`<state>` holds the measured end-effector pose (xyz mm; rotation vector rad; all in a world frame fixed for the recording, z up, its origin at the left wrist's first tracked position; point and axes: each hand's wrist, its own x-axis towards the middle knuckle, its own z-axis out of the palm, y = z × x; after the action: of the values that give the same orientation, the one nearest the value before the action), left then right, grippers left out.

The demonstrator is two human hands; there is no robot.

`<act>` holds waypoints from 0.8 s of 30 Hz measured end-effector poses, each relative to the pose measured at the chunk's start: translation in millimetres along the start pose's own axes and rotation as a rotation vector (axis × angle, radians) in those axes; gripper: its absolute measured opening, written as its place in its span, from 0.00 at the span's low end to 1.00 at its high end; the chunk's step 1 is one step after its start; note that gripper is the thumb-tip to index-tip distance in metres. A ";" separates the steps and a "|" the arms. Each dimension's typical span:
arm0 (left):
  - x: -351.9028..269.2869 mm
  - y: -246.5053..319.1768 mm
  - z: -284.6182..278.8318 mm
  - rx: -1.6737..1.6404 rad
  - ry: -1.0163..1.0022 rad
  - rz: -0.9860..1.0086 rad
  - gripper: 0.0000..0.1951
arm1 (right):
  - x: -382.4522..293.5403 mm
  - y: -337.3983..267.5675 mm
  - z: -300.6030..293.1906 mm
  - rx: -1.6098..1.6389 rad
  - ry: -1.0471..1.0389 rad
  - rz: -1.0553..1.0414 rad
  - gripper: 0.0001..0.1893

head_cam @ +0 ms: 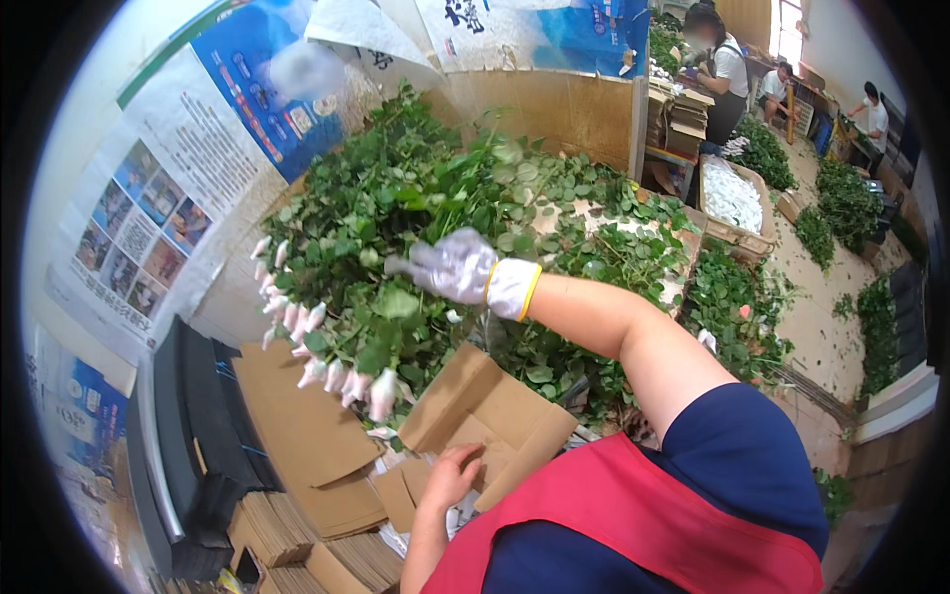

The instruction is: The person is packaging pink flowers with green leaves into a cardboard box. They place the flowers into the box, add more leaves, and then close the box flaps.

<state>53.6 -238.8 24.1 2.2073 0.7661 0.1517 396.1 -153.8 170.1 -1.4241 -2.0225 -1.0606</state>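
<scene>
My right hand (453,269), in a white work glove with a yellow-edged cuff, reaches over a large heap of leafy rose stems (415,200). It is blurred, its fingers look spread, and I see nothing held in it. Pale pink rosebuds (382,393), several with white sleeves or tips, stick out along the left and lower side of the heap. My bare left hand (454,473) rests on the edge of a folded brown cardboard sheet (493,427); whether its fingers grip the board cannot be told.
Flat cardboard sheets (312,431) and stacked cardboard pieces (274,527) lie at lower left, beside black panels (200,431). A tub of white items (731,197) stands at upper right. Cut greenery (735,312) covers parts of the floor. People (731,70) work further back.
</scene>
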 end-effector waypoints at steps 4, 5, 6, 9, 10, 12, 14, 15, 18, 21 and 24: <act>3.1 7.1 6.8 0.091 0.042 0.078 0.17 | 5.7 -14.5 -18.5 0.048 0.179 -0.078 0.23; 2.9 10.2 8.8 0.089 0.084 0.105 0.16 | 7.3 -14.1 -23.4 0.041 0.180 -0.095 0.23; 2.8 13.7 10.5 0.036 0.121 0.081 0.15 | 8.5 -12.8 -27.7 0.041 0.200 -0.118 0.24; 19.1 22.9 1.4 -0.019 0.420 0.144 0.13 | 15.5 -0.3 -35.2 0.045 0.179 -0.128 0.26; 33.2 24.3 -5.9 0.046 0.583 0.258 0.11 | 20.2 6.2 -35.0 0.057 0.132 -0.146 0.27; 75.6 21.3 -28.0 0.142 0.730 0.162 0.12 | 30.0 23.4 -32.9 0.103 0.257 -0.094 0.28; 137.7 12.2 -51.6 -0.034 0.666 0.101 0.23 | 42.6 45.8 -28.8 0.453 0.260 0.065 0.29; 172.7 7.4 -60.7 0.030 0.711 0.160 0.29 | 47.7 58.9 -27.7 0.598 0.190 0.183 0.27; 259.4 -0.3 -54.8 0.132 0.585 0.082 0.38 | 53.5 101.7 -28.6 0.124 0.329 0.296 0.19; 307.8 9.0 -26.1 0.111 0.320 0.038 0.28 | 38.8 144.9 -38.1 0.787 0.672 0.783 0.13; 321.6 21.5 -10.0 0.072 0.048 0.111 0.14 | -1.3 197.5 -54.9 1.314 1.091 1.182 0.10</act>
<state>321.4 -60.2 4.2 2.3232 0.6840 0.2361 575.9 -163.9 268.1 -0.6701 -0.4674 0.1655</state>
